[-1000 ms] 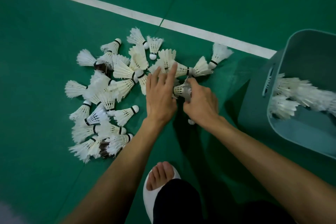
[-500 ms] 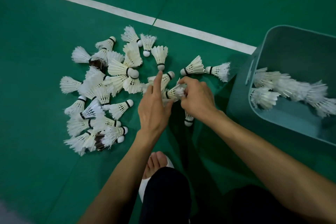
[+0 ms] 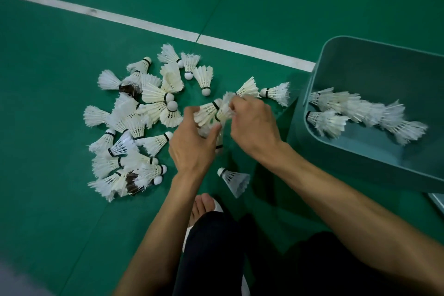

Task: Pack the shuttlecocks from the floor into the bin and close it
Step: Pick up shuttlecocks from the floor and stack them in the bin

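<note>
Now a shuttlecock [image 3: 207, 113] is gripped by the left hand [image 3: 192, 149], its index finger no longer extended, and is brought against the short stack [image 3: 224, 108] pinched by the right hand [image 3: 254, 125]. Nesting is judged under way. Most of the pile [image 3: 134, 127] is left on the floor [image 3: 72, 199]; the bin [image 3: 294, 137] is kept open alongside.

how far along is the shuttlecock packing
Early. Done: two nested rows of shuttlecocks lie in the bin. In hand: the left hand and right hand grip a few shuttlecocks between them, seemingly nesting them. Left: the big floor pile, one stray shuttlecock near the foot, and closing the open bin.
</note>
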Action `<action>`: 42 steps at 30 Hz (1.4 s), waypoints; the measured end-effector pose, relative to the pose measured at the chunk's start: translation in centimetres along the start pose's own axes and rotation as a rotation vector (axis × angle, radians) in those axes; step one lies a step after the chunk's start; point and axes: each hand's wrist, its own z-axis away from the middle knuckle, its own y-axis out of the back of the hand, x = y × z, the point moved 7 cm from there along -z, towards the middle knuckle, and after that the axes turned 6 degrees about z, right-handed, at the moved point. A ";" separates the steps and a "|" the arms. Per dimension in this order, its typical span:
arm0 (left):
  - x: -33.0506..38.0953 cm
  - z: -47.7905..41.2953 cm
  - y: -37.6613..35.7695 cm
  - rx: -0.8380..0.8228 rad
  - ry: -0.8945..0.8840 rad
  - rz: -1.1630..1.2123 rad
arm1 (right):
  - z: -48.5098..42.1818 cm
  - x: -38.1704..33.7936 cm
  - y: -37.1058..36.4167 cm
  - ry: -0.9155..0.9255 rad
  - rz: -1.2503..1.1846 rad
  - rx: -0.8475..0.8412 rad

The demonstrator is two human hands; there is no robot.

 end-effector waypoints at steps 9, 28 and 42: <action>11.5 -0.8 3.8 0.026 -0.237 0.393 | -0.6 3.0 14.3 -0.107 -0.060 0.391; 23.6 2.8 -14.0 -0.673 0.029 0.634 | 8.4 29.8 10.3 -1.139 -0.369 -0.295; 21.9 3.9 -15.6 -0.716 0.110 0.481 | 7.9 30.5 6.1 -1.159 -0.549 -0.440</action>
